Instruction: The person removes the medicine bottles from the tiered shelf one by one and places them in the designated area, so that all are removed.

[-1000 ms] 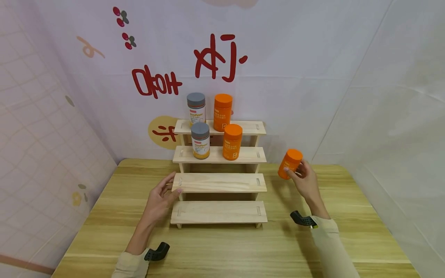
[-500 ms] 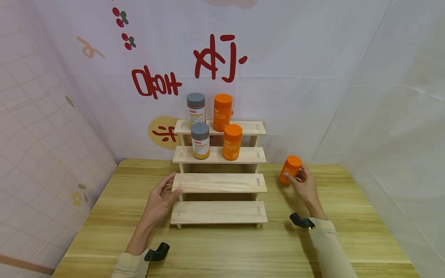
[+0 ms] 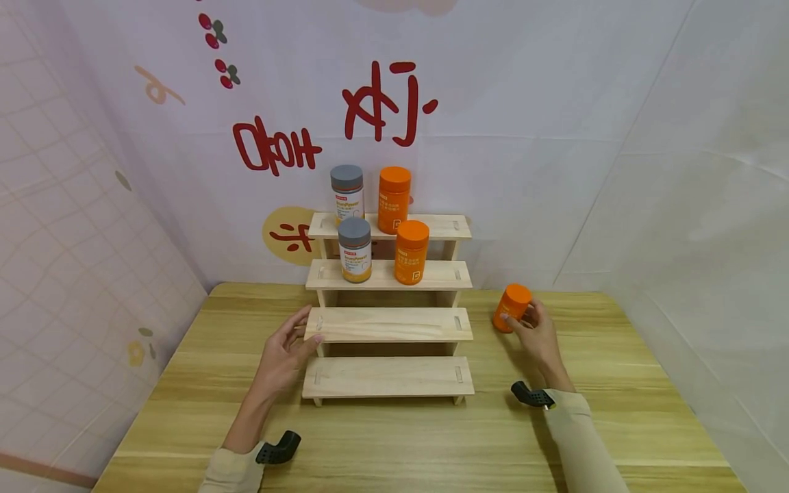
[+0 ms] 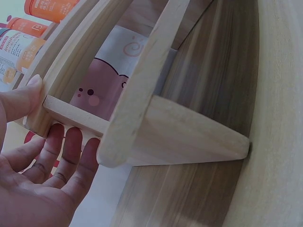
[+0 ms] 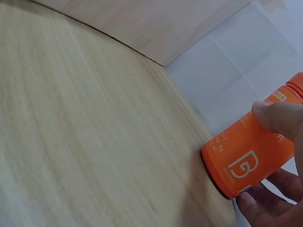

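Orange bottle with orange cap point(image 3: 511, 307) has come down since a second ago: it was held up in the air to the right of the four-step pale wooden rack point(image 3: 390, 324); now its base sits on or just at the wooden table point(image 3: 431, 438), right of the rack's third step down. The right wrist view shows the bottle's bottom edge point(image 5: 251, 163) meeting the tabletop, slightly tilted; whether it bears full weight I cannot tell. I judge the lowering nearly done.

My right hand point(image 3: 537, 333) grips the bottle, thumb on one side and fingers point(image 5: 258, 208) curled round the lower body.

My left hand point(image 3: 285, 352) has not moved. It lies at the rack's left end, fingers point(image 4: 66, 153) straight and relaxed under the third step, thumb against its edge. Nothing pinched; it only steadies the rack.

On the rack nothing has shifted: a grey-capped white bottle point(image 3: 347, 194) and an orange bottle point(image 3: 394, 199) on the top step, another grey-capped bottle point(image 3: 355, 249) and orange bottle point(image 3: 411, 251) on the second. The two lower steps carry nothing.
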A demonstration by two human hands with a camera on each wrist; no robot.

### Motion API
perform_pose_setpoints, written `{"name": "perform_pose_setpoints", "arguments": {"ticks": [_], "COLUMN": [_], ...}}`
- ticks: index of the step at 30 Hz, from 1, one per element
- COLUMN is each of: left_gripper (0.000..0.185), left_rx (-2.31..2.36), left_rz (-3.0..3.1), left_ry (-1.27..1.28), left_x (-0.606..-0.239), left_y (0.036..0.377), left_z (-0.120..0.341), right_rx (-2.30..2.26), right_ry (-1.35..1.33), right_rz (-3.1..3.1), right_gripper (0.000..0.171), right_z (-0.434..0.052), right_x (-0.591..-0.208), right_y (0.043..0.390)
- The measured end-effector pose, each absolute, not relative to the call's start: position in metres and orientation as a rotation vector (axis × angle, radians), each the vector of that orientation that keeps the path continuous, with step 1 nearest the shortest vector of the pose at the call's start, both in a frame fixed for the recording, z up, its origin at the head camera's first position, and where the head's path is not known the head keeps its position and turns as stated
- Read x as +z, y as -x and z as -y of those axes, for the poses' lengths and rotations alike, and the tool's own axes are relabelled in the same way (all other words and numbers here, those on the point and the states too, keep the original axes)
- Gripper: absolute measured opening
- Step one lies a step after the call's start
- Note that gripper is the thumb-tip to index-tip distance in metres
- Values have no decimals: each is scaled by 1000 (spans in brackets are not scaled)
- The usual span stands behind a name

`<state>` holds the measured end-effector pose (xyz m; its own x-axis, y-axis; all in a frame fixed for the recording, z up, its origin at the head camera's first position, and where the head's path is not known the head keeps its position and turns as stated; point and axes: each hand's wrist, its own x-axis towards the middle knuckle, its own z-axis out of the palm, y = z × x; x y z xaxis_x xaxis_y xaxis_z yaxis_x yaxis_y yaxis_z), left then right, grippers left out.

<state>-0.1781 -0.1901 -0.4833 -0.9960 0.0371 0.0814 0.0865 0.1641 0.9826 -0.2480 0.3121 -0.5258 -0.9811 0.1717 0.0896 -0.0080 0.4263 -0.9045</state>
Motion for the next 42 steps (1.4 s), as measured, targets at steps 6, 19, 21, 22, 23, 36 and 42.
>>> {"name": "perform_pose_setpoints", "arguments": {"ticks": [6, 19, 21, 22, 23, 36, 42], "left_gripper": [68, 68, 68, 68, 68, 68, 68], "left_rx": [-2000, -1994, -1995, -1996, -1997, -2001, -1995], "left_rz": [2358, 2355, 2352, 2354, 2355, 2364, 2350], "left_ry": [143, 159, 160, 160, 158, 142, 161], "left_x": [-482, -483, -483, -483, -483, -485, -486], "left_y": [180, 180, 179, 179, 178, 176, 177], "left_z": [190, 190, 190, 190, 190, 190, 190], "right_rx": [1598, 1655, 1656, 1650, 1642, 1504, 1458], "right_ry": [138, 57, 59, 61, 61, -14, -57], "right_rz": [2510, 2505, 2503, 2505, 2509, 2563, 2564], "right_gripper": [72, 82, 83, 84, 85, 88, 88], "right_z": [-312, -317, -317, -318, -318, -317, -316], "right_x": [-526, -516, -514, -513, -512, -491, -485], "right_y": [249, 247, 246, 245, 245, 238, 239]}}
